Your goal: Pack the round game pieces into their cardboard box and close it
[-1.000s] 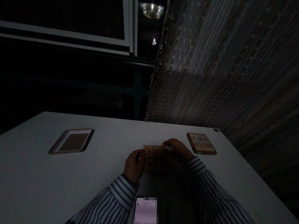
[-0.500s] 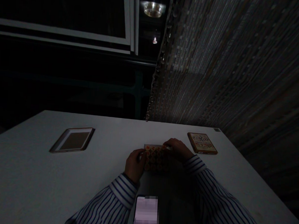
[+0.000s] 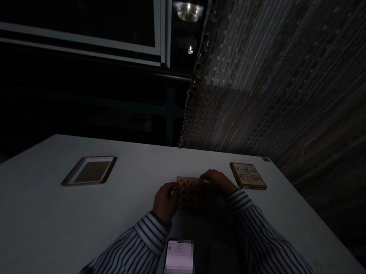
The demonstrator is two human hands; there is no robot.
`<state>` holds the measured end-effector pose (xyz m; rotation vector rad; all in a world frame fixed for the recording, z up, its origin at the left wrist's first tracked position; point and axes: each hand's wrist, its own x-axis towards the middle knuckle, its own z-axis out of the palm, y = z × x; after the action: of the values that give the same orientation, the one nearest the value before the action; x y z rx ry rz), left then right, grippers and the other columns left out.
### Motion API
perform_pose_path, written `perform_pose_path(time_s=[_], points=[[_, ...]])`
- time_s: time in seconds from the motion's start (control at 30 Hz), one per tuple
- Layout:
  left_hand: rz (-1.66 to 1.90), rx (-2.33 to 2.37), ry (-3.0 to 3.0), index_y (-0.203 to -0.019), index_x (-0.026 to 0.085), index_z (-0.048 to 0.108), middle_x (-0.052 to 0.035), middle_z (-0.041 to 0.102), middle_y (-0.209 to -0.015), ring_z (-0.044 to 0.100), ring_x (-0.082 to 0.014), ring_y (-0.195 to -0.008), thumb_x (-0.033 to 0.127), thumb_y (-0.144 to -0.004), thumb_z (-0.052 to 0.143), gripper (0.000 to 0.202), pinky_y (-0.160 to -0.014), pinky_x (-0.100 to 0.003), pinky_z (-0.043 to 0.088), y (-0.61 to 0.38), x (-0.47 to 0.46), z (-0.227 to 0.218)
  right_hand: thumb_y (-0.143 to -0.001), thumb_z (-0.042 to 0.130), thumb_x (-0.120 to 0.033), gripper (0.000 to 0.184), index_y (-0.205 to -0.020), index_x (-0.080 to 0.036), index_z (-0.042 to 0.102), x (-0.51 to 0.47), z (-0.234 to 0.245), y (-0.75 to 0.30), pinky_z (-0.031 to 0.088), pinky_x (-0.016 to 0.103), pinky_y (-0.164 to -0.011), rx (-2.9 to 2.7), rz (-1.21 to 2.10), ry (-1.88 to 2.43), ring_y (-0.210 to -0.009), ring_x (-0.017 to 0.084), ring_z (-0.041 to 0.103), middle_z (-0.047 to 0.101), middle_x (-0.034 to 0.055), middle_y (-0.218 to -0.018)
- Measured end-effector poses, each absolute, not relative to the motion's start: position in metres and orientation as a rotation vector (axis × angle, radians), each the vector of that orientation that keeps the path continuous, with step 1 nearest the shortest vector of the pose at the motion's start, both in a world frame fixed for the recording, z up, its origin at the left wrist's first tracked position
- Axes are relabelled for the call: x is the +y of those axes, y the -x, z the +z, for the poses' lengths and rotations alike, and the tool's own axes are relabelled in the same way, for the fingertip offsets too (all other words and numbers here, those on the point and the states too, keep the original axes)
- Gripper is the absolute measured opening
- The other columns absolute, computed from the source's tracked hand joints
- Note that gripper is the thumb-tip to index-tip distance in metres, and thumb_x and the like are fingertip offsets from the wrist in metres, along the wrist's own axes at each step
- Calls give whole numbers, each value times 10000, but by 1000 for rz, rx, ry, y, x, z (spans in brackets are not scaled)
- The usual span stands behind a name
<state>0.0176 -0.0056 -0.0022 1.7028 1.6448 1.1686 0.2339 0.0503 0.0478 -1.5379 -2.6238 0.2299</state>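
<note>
Rows of round Chinese chess pieces point(image 3: 190, 193) with red characters lie packed side by side in a block in front of me. A pale strip shows along the block's far edge. My left hand point(image 3: 165, 201) is curled, with thumb and fingertips closed on the block's left side. At the far right corner, my right hand point(image 3: 219, 182) bends over the pieces with its fingertips pressed on them. Its palm and shadow hide the right end of the block. The dim light makes the exact finger contact hard to see.
On the white table point(image 3: 133, 163), an open shallow box point(image 3: 89, 171) lies at left and a printed box lid point(image 3: 248, 175) at right. A lit phone point(image 3: 179, 260) is near my body. A bead curtain point(image 3: 249, 75) hangs behind the table's right side.
Both hands stay almost in place at the block. The right fingertips shift slightly at the corner piece, and the view has become a little darker over the pieces.
</note>
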Motion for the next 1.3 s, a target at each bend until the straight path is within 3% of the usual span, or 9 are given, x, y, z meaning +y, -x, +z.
perform_pose_path(time_s=[1.3], points=[[1164, 1619, -1735, -884, 169, 596, -68, 628, -905, 575, -189, -871, 350, -778, 435, 265, -789, -341, 450, -17, -7, 0, -798, 459, -336, 259, -971, -217, 611, 49, 52, -235, 373, 260, -749, -2662, 215, 1543, -879, 171, 533, 607, 63, -925]])
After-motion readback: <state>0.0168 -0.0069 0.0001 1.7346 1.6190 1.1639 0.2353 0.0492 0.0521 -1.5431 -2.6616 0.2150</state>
